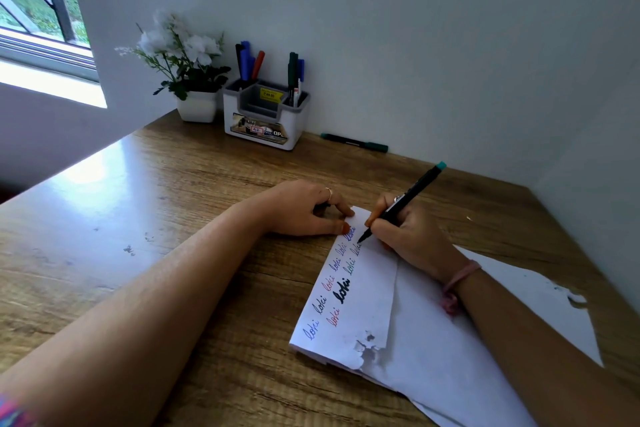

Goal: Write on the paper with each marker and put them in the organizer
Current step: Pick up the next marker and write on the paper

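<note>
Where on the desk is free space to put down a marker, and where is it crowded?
Free: the wide wood of the desk left of the left forearm, up to the flower pot; also the strip between the organizer and the left hand. Crowded: the paper under both hands, and near the green marker by the wall.

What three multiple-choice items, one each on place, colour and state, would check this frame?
1. Where does the green marker lie?
A. On the table right of the organizer
B. In the flower pot
C. On the paper

2. What colour is the end of the marker in the right hand?
A. Red
B. Teal
C. Yellow

3. What is the left hand doing?
A. Lifting the organizer
B. Hanging off the table
C. Pressing on the paper

Answers: 1 A, it lies by the wall; 2 B, the raised end is teal; 3 C, its fingers rest on the paper's corner.
</note>
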Available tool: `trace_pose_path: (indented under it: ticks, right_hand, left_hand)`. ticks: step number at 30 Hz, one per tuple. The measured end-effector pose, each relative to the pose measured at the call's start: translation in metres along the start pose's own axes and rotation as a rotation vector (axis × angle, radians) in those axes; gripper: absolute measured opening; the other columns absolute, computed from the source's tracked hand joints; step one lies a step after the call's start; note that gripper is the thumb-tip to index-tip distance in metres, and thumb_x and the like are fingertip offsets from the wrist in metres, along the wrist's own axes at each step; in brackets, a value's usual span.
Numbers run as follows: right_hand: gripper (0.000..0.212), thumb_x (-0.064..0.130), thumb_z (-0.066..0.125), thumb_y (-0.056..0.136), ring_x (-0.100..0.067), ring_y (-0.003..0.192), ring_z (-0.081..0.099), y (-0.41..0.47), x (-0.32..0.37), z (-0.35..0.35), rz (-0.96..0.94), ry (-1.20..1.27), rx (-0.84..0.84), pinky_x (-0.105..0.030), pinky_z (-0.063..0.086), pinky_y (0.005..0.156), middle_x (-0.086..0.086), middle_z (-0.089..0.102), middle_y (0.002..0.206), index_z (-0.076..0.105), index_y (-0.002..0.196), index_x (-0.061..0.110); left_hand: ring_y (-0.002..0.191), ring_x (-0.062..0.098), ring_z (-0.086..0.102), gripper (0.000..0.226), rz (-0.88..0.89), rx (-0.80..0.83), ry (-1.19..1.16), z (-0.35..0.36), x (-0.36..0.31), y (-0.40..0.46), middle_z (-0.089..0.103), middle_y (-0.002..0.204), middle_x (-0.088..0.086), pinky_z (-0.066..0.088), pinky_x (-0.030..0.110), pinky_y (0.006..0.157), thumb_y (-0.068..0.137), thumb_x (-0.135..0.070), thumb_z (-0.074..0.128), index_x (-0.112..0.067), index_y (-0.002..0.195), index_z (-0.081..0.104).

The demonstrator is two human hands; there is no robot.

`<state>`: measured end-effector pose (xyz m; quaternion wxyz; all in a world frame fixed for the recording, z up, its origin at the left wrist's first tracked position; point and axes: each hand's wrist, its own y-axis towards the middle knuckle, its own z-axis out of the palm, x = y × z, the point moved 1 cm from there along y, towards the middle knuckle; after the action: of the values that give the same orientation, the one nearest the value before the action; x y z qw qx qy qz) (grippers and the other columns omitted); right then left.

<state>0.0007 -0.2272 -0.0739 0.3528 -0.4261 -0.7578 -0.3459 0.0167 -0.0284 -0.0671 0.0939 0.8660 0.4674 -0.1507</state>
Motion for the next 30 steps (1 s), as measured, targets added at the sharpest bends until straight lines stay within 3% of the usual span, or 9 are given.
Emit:
trace_pose_path:
  ticks: [7,10,12,14,17,20,23,27,30]
  right_hand:
    - [0.02,0.014,0.056,0.07,-0.002,0.045,0.043,0.001,0.002,0.001,0.009,0.031,-0.009,-0.015,0.036,0.044,0.008,0.048,0.05,0.053,0.074,-0.005]
    - [0.009,0.013,0.053,0.072,-0.005,0.042,0.04,0.0,0.002,0.001,0.024,0.116,-0.031,-0.016,0.035,0.042,0.005,0.047,0.048,0.052,0.069,0.005]
    - [0.009,0.008,0.051,0.076,-0.008,0.041,0.037,0.001,0.001,-0.001,0.042,0.274,-0.118,-0.018,0.032,0.039,0.004,0.044,0.045,0.049,0.068,0.011]
    - [0.02,-0.002,0.047,0.085,-0.008,0.039,0.033,0.002,0.002,-0.004,0.054,0.412,-0.212,-0.019,0.03,0.037,0.005,0.041,0.045,0.047,0.071,0.012]
    - [0.024,-0.004,0.043,0.089,-0.01,0.042,0.035,0.003,0.001,-0.005,0.076,0.491,-0.259,-0.019,0.032,0.038,0.003,0.043,0.049,0.049,0.075,0.015]
    - [0.017,0.012,0.047,0.083,-0.012,0.057,0.05,0.004,-0.001,-0.004,0.071,0.511,-0.216,-0.02,0.04,0.048,-0.001,0.058,0.063,0.061,0.076,0.019]
    - [0.024,0.017,0.044,0.079,-0.011,0.065,0.057,0.002,-0.001,-0.004,0.053,0.483,-0.157,-0.02,0.044,0.053,-0.002,0.068,0.075,0.067,0.083,0.018]
    - [0.011,0.016,0.05,0.077,-0.011,0.062,0.057,0.001,0.001,-0.004,0.05,0.434,-0.16,-0.021,0.045,0.055,-0.007,0.072,0.077,0.056,0.086,0.013]
    - [0.008,0.016,0.053,0.075,-0.012,0.061,0.055,0.001,0.001,-0.005,0.065,0.432,-0.165,-0.022,0.045,0.056,-0.011,0.073,0.08,0.049,0.082,0.014]
  left_hand:
    - [0.095,0.009,0.054,0.04,-0.003,0.013,-0.008,0.0,0.0,0.0,0.06,0.109,-0.01,0.047,0.029,0.081,0.089,-0.054,0.052,-0.041,0.126,0.051]
    - [0.093,0.008,0.052,0.047,-0.029,0.003,-0.051,0.0,-0.001,-0.002,0.054,0.101,-0.011,0.042,0.026,0.076,0.087,-0.054,0.054,-0.039,0.131,0.044]
    - [0.102,0.009,0.05,0.049,-0.089,-0.012,-0.203,-0.001,0.0,-0.006,0.049,0.108,-0.01,0.039,0.025,0.084,0.088,-0.052,0.054,-0.034,0.131,0.039]
    - [0.104,0.01,0.052,0.031,-0.129,-0.042,-0.41,-0.002,0.002,-0.008,0.052,0.111,-0.01,0.04,0.024,0.084,0.094,-0.042,0.049,-0.029,0.121,0.042]
    - [0.091,0.004,0.055,0.007,-0.115,-0.086,-0.537,-0.005,0.006,-0.009,0.06,0.096,-0.01,0.042,0.023,0.081,0.098,-0.029,0.043,-0.031,0.103,0.048]
    - [0.089,-0.002,0.053,0.011,-0.097,-0.122,-0.488,-0.004,0.009,-0.009,0.057,0.098,-0.014,0.04,0.017,0.076,0.097,-0.029,0.047,-0.03,0.106,0.053]
    - [0.089,-0.007,0.053,0.019,-0.046,-0.16,-0.441,-0.006,0.008,-0.009,0.056,0.101,-0.016,0.04,0.009,0.073,0.095,-0.027,0.053,-0.028,0.114,0.057]
    - [0.078,-0.015,0.053,0.017,-0.012,-0.167,-0.443,-0.008,0.005,-0.01,0.055,0.09,-0.021,0.04,0.004,0.067,0.093,-0.024,0.056,-0.037,0.104,0.055]
    - [0.081,-0.013,0.054,0.018,-0.01,-0.169,-0.453,-0.007,0.005,-0.009,0.058,0.095,-0.019,0.041,0.007,0.07,0.091,-0.024,0.059,-0.034,0.106,0.056]
